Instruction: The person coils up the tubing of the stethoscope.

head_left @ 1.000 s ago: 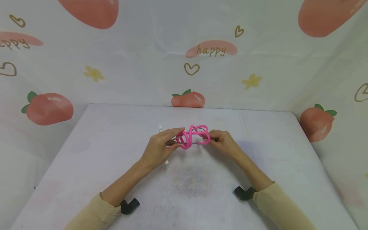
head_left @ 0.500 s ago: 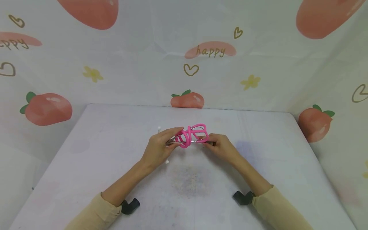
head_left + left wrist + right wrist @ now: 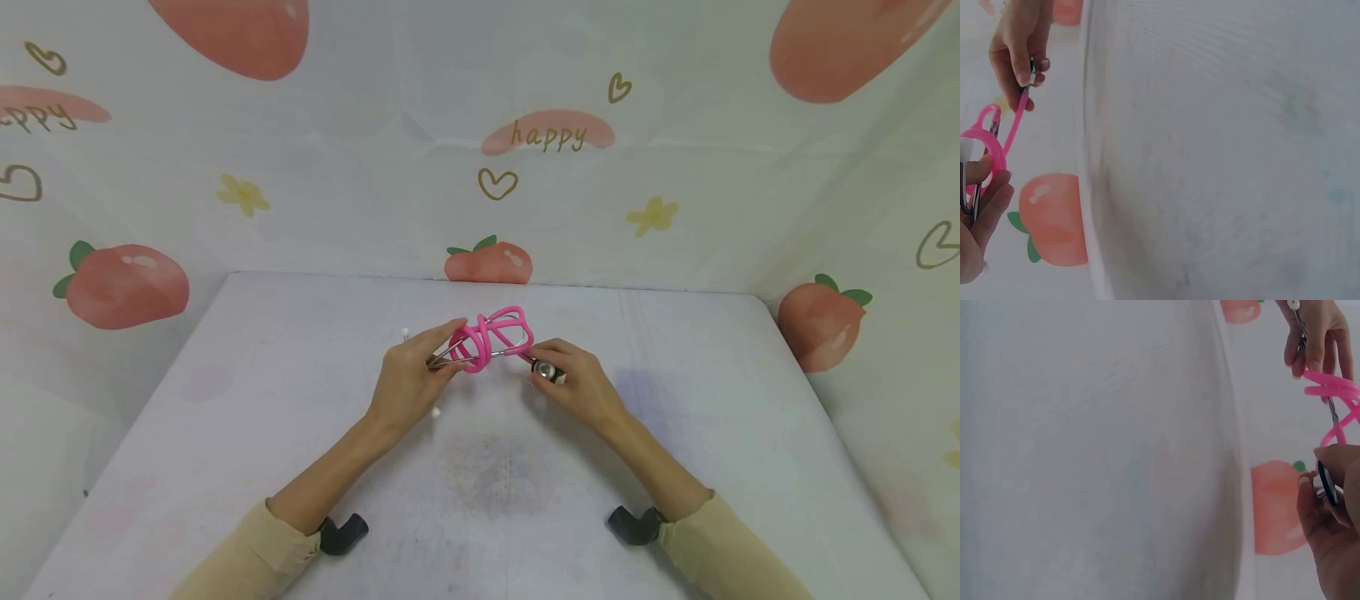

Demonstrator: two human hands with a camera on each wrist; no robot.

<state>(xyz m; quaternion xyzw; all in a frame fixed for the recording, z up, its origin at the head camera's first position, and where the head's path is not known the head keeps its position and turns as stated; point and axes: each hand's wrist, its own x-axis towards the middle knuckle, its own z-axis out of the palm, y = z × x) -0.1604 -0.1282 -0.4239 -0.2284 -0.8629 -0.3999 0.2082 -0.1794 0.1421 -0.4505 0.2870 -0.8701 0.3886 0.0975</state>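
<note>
A stethoscope with bright pink tubing (image 3: 485,343) is held in the air between my two hands. The tubing is looped and wrapped around the metal ear tubes. My left hand (image 3: 405,383) grips the ear tubes and part of the coil, with white eartips (image 3: 436,412) sticking out past the hand. To the right, my right hand (image 3: 585,383) pinches the round silver chest piece (image 3: 546,370) at the tubing's end. In the right wrist view, the chest piece (image 3: 1327,484) sits between thumb and fingers, its dark rim seen from the side.
Below the hands spreads a table with a white, faintly stained cover (image 3: 300,467). Behind it hangs a white backdrop (image 3: 390,200) printed with peaches, hearts and flowers. A black curved piece (image 3: 343,533) is at the left cuff, with another (image 3: 633,527) at the right.
The stethoscope and my left hand have risen slightly and shifted left. In my right hand the chest piece has turned, so its round silver face now shows below the looped tubing.
</note>
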